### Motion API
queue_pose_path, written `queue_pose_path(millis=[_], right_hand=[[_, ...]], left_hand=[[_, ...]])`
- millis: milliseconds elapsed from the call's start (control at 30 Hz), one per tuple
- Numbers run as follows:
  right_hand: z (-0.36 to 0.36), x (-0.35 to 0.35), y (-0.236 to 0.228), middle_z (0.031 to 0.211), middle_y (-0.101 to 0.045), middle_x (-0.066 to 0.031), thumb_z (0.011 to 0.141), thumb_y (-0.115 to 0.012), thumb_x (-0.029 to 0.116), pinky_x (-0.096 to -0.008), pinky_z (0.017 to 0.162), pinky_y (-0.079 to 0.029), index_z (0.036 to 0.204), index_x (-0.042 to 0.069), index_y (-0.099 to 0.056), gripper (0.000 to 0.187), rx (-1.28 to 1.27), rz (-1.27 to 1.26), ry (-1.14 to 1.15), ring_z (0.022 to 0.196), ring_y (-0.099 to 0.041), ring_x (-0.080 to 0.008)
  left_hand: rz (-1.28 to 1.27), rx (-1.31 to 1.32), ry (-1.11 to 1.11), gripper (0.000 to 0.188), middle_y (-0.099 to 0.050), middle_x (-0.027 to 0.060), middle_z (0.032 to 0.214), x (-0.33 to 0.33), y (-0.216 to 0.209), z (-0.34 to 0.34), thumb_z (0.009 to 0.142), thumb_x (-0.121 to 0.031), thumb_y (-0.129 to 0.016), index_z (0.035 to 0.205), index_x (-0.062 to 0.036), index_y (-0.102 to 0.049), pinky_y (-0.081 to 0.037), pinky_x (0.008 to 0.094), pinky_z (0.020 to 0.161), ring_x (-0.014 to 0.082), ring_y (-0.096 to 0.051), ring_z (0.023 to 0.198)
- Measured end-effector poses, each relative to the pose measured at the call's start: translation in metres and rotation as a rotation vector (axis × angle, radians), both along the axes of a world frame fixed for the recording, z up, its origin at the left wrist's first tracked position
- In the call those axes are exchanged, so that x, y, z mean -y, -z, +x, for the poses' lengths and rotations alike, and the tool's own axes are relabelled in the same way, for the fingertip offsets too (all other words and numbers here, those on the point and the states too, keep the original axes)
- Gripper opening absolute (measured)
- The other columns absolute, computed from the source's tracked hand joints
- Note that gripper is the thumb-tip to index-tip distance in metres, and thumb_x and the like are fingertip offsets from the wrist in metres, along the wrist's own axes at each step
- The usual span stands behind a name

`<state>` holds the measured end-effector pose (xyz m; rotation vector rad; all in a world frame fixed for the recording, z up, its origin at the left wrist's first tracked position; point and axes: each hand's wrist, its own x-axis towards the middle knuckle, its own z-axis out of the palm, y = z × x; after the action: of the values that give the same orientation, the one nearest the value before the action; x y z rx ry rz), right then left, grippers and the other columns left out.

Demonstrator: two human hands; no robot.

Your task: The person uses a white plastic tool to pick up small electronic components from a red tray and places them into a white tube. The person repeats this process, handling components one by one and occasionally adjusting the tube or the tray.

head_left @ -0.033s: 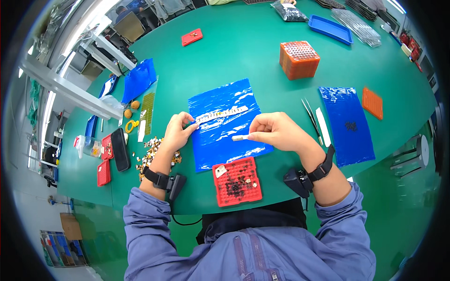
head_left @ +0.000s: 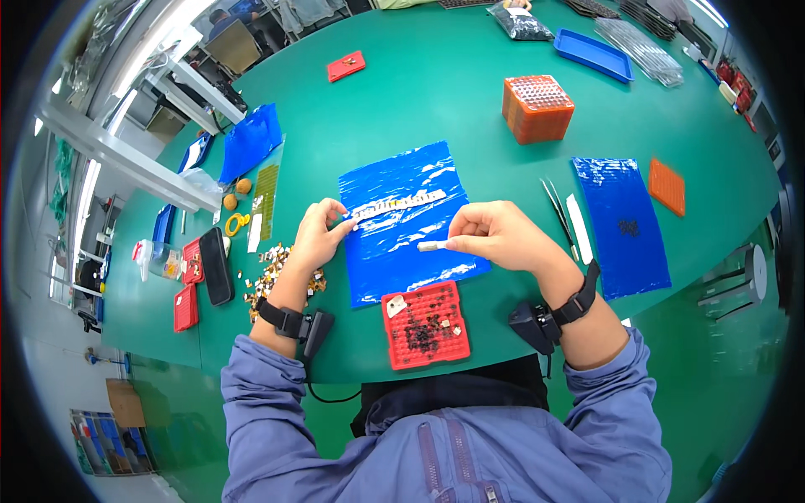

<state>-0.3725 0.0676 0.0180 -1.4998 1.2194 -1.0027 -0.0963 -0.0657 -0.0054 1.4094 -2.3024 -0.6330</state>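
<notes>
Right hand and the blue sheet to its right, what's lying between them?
In the head view, tweezers and a white strip lie between the right hand and that blue sheet, the strip nearer the sheet.

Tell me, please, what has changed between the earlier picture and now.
Nothing visibly changed: nothing moved, was taken hold of or let go. The right hand still holds a small pale piece over the middle blue sheet; the left hand stays at the left end of the row of white pieces; the red tray stays in place.
</notes>
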Motion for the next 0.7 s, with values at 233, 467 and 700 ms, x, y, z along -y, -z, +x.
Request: queue_pose_path(millis=[233, 467, 700], right_hand=[[0.001, -0.002, -0.004, 0.065, -0.057, -0.0009, 0.078, -0.067, 0.014, -0.0205, 0.05, -0.04, 0.079, 0.0, -0.062, 0.015, -0.025, 0.04, 0.006, 0.057, -0.049, -0.0046], [0.005, -0.002, -0.001, 0.062, -0.054, 0.0021, 0.079, -0.067, 0.013, -0.0186, 0.045, -0.035, 0.079, 0.0, -0.061, 0.014, -0.01, 0.058, -0.021, 0.054, -0.045, -0.0022], [0.004, 0.0, 0.004, 0.061, -0.054, 0.0024, 0.079, -0.066, 0.012, -0.0186, 0.045, -0.035, 0.079, 0.0, -0.061, 0.012, -0.035, 0.06, -0.024, 0.054, -0.045, -0.0021]], left_hand=[[-0.22, -0.061, 0.088, 0.016, -0.054, 0.0048, 0.085, -0.016, -0.046, 0.038, 0.077, -0.012, -0.066, 0.09, -0.0053, -0.059, -0.042, 0.0276, 0.072, 0.0156, -0.05, 0.083], [-0.089, 0.184, 0.041, 0.017, -0.053, 0.0087, 0.092, -0.047, -0.026, 0.082, 0.072, -0.015, -0.07, 0.086, -0.0087, -0.064, -0.039, 0.0356, 0.083, 0.0262, -0.049, 0.095], [-0.118, 0.253, 0.069, 0.014, -0.052, 0.0076, 0.09, -0.036, -0.018, 0.076, 0.071, -0.017, -0.07, 0.081, -0.0102, -0.062, -0.039, 0.0357, 0.081, 0.0265, -0.047, 0.092]])
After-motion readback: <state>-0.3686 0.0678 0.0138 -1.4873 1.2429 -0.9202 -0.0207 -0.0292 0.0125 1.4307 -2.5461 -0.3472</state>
